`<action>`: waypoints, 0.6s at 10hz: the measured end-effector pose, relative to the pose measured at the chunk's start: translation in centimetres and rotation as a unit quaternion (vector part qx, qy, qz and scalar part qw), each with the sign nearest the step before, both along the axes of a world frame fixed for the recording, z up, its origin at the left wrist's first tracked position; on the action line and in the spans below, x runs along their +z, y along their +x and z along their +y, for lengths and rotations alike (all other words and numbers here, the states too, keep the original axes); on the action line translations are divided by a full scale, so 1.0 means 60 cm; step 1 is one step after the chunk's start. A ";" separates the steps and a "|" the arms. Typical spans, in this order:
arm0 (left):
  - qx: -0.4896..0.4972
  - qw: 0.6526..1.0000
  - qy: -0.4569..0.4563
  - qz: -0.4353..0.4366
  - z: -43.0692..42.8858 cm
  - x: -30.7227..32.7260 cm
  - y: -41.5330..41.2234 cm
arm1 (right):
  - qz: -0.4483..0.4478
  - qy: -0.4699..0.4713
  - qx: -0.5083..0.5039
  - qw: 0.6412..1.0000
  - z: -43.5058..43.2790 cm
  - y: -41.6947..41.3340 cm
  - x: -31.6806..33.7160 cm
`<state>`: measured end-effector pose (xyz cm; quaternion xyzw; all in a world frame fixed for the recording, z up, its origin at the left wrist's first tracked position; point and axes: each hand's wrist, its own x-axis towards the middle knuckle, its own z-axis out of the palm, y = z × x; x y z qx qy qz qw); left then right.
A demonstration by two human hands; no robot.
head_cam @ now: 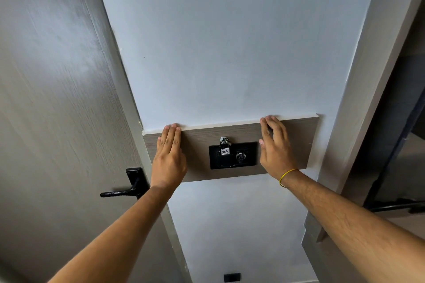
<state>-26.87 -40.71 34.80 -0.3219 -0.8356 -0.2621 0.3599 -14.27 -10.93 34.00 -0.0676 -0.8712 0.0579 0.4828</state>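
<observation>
A wood-grain panel (200,145) is fixed across a pale wall. At its middle sits a black switch plate (250,161) with a key tag marked 407 (225,151) and a key ring (225,141) stuck in its slot, and a round dial (240,157) beside it. My left hand (169,158) lies flat on the panel's left part, fingers straight, tips at the top edge. My right hand (274,149) lies flat on the right part, fingertips also at the top edge. A yellow band (286,176) circles my right wrist.
A grey wood-grain door (57,99) stands at the left with a black lever handle (122,192). A grey door frame (368,76) runs up the right side, a dark opening beyond it. A small black outlet (232,277) sits low on the wall.
</observation>
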 end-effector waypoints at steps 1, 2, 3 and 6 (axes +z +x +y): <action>-0.003 1.000 0.000 -0.003 -0.001 -0.002 0.000 | -0.001 -0.003 0.003 1.000 -0.001 0.001 -0.001; -0.006 1.000 -0.003 -0.007 -0.002 0.002 0.004 | -0.004 0.000 -0.007 1.000 -0.001 0.002 -0.001; -0.007 1.000 -0.018 -0.014 -0.004 0.014 0.013 | -0.023 -0.008 -0.006 1.000 -0.003 0.008 0.007; 0.036 0.992 -0.119 -0.039 -0.015 0.100 0.036 | -0.157 0.031 -0.057 0.986 -0.006 0.039 0.093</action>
